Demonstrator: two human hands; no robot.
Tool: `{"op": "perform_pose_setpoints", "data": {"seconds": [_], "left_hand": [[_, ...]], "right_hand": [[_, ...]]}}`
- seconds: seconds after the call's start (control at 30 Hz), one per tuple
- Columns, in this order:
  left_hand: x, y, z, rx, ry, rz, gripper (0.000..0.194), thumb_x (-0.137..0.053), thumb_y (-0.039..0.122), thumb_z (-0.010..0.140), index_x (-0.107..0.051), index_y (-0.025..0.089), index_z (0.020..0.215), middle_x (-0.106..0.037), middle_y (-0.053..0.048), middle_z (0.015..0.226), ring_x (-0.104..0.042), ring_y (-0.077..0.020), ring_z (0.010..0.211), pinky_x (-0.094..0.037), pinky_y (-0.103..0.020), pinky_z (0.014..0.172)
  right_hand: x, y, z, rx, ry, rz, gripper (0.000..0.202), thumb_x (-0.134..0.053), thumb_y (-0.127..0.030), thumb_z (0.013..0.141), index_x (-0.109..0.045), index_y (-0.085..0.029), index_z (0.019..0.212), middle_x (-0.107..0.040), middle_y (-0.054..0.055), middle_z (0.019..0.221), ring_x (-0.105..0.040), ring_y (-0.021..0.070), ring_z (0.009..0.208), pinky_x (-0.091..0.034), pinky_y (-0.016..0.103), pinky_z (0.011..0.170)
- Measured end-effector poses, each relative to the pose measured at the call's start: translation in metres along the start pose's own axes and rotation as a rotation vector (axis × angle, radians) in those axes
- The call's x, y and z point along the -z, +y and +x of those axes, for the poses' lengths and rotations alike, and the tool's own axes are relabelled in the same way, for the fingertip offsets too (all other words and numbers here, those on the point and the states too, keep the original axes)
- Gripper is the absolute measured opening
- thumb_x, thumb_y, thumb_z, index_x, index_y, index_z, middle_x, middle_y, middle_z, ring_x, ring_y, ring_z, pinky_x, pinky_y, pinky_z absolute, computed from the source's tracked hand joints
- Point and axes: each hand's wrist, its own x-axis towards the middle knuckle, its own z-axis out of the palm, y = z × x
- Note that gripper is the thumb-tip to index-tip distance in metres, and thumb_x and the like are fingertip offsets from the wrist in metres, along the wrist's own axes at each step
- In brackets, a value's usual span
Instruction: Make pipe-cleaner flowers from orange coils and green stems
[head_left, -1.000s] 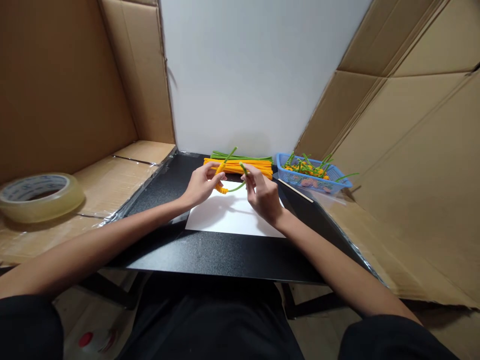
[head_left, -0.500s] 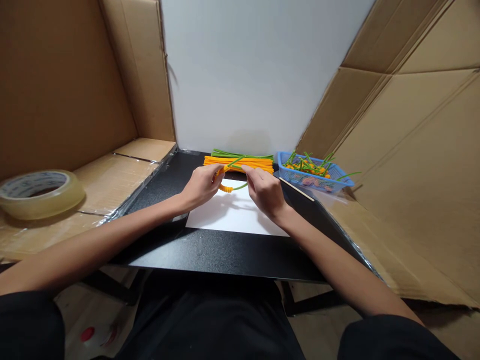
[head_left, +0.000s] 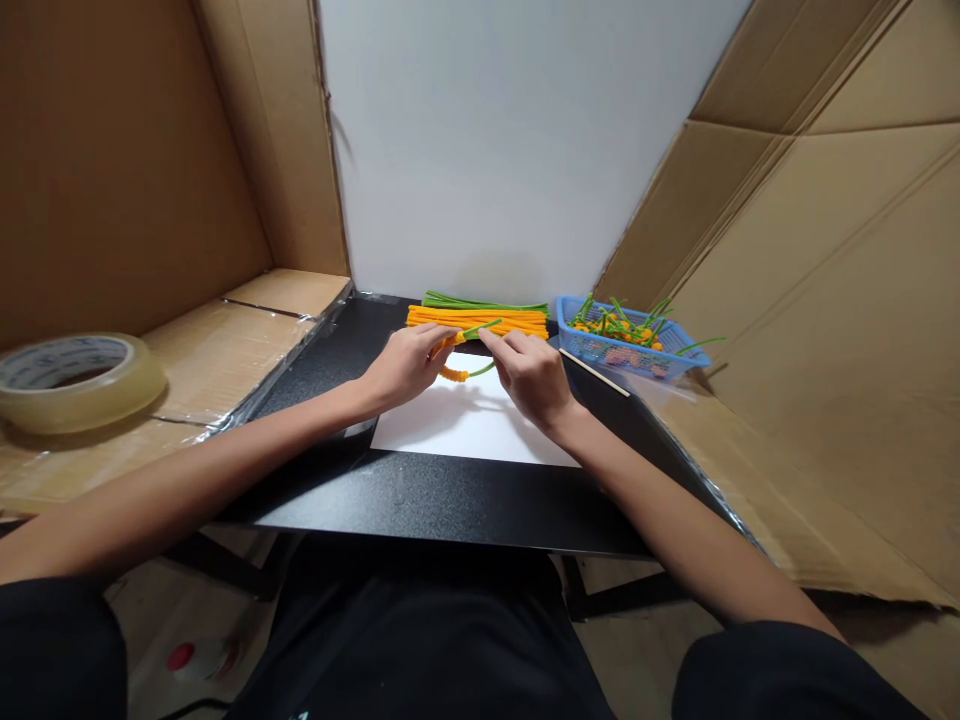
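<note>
Between my hands, above a white sheet of paper (head_left: 457,430), is a piece made of orange and green pipe cleaners (head_left: 456,375); its orange part is coiled and a green stem curves from it. My left hand (head_left: 411,362) pinches the orange part near its upper end. My right hand (head_left: 529,375) has its fingertips closed at the green pipe cleaner beside it. The fingers partly hide the piece. Just behind lie a bundle of orange pipe cleaners (head_left: 517,322) and a row of green pipe cleaners (head_left: 450,299).
A blue basket (head_left: 592,350) at the back right holds several orange and green pieces. Near it lies a thin wooden stick (head_left: 594,372). A roll of clear tape (head_left: 127,385) rests on cardboard at left. Cardboard walls (head_left: 847,300) flank the black table (head_left: 435,505).
The green ends above the orange part now lie closer together and point right. My right fingertips have shifted slightly left, nearer my left hand. The view has tilted a little.
</note>
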Motion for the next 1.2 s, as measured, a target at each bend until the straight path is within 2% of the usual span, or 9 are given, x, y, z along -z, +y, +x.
{"op": "perform_pose_setpoints", "data": {"seconds": [0.23,0.33,0.47,0.57,0.73,0.8,0.9,1.0,1.2], "left_hand": [[-0.004,-0.001,-0.003,-0.072,-0.026,0.014,0.024,-0.053,0.018,0.098,-0.070,0.012,0.114,-0.075,-0.009,0.095,-0.068,-0.0166,0.076,-0.054,-0.029,0.071],[-0.005,0.001,-0.004,-0.027,-0.025,-0.041,0.021,-0.055,0.017,0.096,-0.071,0.013,0.110,-0.076,-0.008,0.094,-0.068,-0.0156,0.074,-0.054,-0.027,0.067],[-0.005,0.003,-0.004,0.096,0.005,-0.138,0.019,-0.061,0.023,0.095,-0.071,0.014,0.108,-0.077,-0.006,0.091,-0.067,-0.0127,0.065,-0.052,-0.023,0.061],[-0.004,0.005,-0.003,0.057,0.044,-0.097,0.017,-0.062,0.024,0.095,-0.070,0.014,0.107,-0.076,-0.005,0.088,-0.067,-0.0122,0.065,-0.052,-0.023,0.062],[-0.005,0.007,-0.005,-0.099,0.034,-0.002,0.013,-0.060,0.019,0.096,-0.070,0.014,0.103,-0.076,-0.005,0.089,-0.066,-0.0119,0.065,-0.051,-0.025,0.065],[-0.006,0.007,-0.005,-0.099,0.031,-0.017,0.014,-0.060,0.020,0.096,-0.070,0.014,0.105,-0.076,-0.006,0.089,-0.066,-0.0120,0.065,-0.051,-0.025,0.064],[-0.005,0.005,-0.003,-0.028,0.053,-0.059,0.014,-0.061,0.022,0.095,-0.069,0.014,0.103,-0.076,-0.005,0.087,-0.066,-0.0116,0.064,-0.051,-0.024,0.062],[-0.003,0.002,0.000,0.045,0.098,-0.074,0.014,-0.064,0.025,0.093,-0.070,0.014,0.101,-0.076,-0.004,0.084,-0.066,-0.0117,0.062,-0.052,-0.023,0.061],[-0.001,0.003,-0.002,-0.059,0.046,-0.015,0.014,-0.062,0.023,0.095,-0.070,0.014,0.102,-0.077,-0.007,0.091,-0.068,-0.0129,0.069,-0.055,-0.025,0.067]], "right_hand": [[-0.004,-0.002,-0.001,0.022,-0.053,0.195,0.036,-0.043,-0.012,0.102,-0.073,-0.017,0.120,-0.071,0.008,0.080,-0.059,0.0177,0.065,-0.047,0.031,0.064],[-0.007,-0.005,-0.002,-0.078,-0.044,0.363,0.032,-0.046,-0.014,0.101,-0.069,-0.019,0.123,-0.074,0.007,0.088,-0.066,0.0180,0.073,-0.052,0.030,0.070],[-0.010,-0.006,-0.002,-0.249,0.095,0.520,0.017,-0.057,-0.017,0.098,-0.069,-0.017,0.110,-0.076,0.006,0.087,-0.069,0.0171,0.069,-0.054,0.028,0.067],[-0.009,-0.001,-0.003,-0.188,0.106,0.470,0.016,-0.055,-0.017,0.099,-0.071,-0.018,0.100,-0.077,0.006,0.087,-0.071,0.0186,0.074,-0.055,0.029,0.070],[-0.007,0.000,-0.002,-0.035,0.060,0.393,0.024,-0.049,-0.013,0.100,-0.072,-0.018,0.101,-0.078,0.008,0.090,-0.071,0.0201,0.077,-0.054,0.032,0.073],[-0.007,-0.004,-0.001,-0.091,0.060,0.502,0.020,-0.050,-0.015,0.099,-0.070,-0.018,0.098,-0.077,0.008,0.090,-0.071,0.0191,0.078,-0.055,0.031,0.073],[-0.007,-0.011,0.001,-0.331,0.045,0.703,0.009,-0.061,-0.022,0.095,-0.066,-0.018,0.101,-0.075,0.005,0.086,-0.071,0.0173,0.073,-0.057,0.030,0.071],[-0.006,-0.013,0.003,-0.503,0.040,0.786,0.012,-0.067,-0.023,0.089,-0.066,-0.018,0.100,-0.075,0.004,0.085,-0.071,0.0176,0.071,-0.058,0.031,0.068],[-0.004,-0.011,0.003,-0.379,0.068,0.674,0.013,-0.058,-0.018,0.092,-0.071,-0.019,0.091,-0.077,0.006,0.087,-0.070,0.0181,0.071,-0.057,0.033,0.070]]}}
